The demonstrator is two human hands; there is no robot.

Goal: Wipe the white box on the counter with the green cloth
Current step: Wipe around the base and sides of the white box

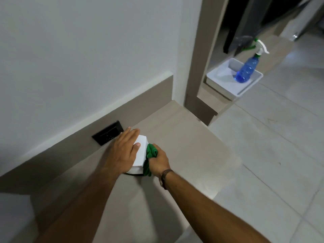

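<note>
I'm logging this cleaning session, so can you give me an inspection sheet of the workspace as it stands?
Surface: beige counter along a white wall, bare around the box.
Job's things: white box on the counter; green cloth bunched against the box's right side.
Clutter: nothing seen on the counter itself.
Hands: left hand lies flat on top of the box, steadying it; right hand is closed around the cloth, with a band at the wrist.
Cables: nothing seen; a black wall socket sits behind the box.
Surroundings: blue spray bottle leaning in a white tray on a further ledge; pale tiled floor to the right.
</note>
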